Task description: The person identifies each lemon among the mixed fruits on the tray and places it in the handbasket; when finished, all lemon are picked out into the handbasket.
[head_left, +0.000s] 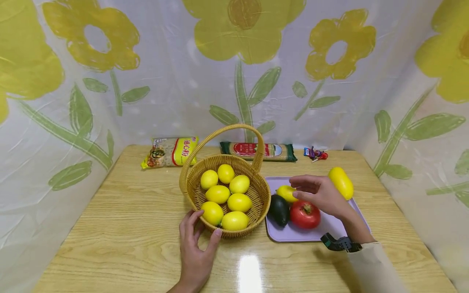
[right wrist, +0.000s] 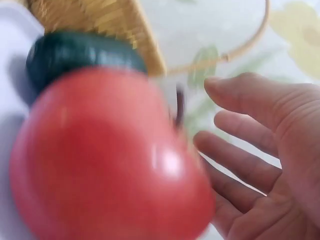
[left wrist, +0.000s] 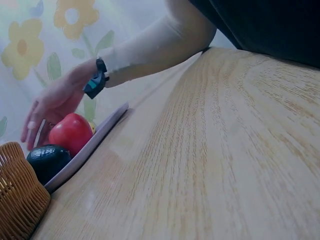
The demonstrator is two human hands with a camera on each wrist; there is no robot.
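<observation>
A round wicker basket (head_left: 265, 203) with a tall hooped handle holds several lemons (head_left: 218, 194). My left hand (head_left: 196, 248) grips its near-left rim, fingers curved over the edge and thumb against the outside. Over the lilac tray (head_left: 333, 230) hovers my right hand (head_left: 322, 195), fingers loosely spread with nothing held. Just under its thumb and fingers lies a lemon (head_left: 285, 193), partly covered by the hand. A red apple (head_left: 305, 214) with a brown stem and a dark green avocado (head_left: 279, 210) sit beside that lemon on the tray.
A large oblong yellow fruit (head_left: 341, 183) lies at the tray's far right corner. Along the back stand a yellow bag of food (head_left: 170, 152), a green-and-red packet (head_left: 258, 151) and small wrapped candies (head_left: 316, 154). Flower-printed cloth (head_left: 176, 89) walls the table.
</observation>
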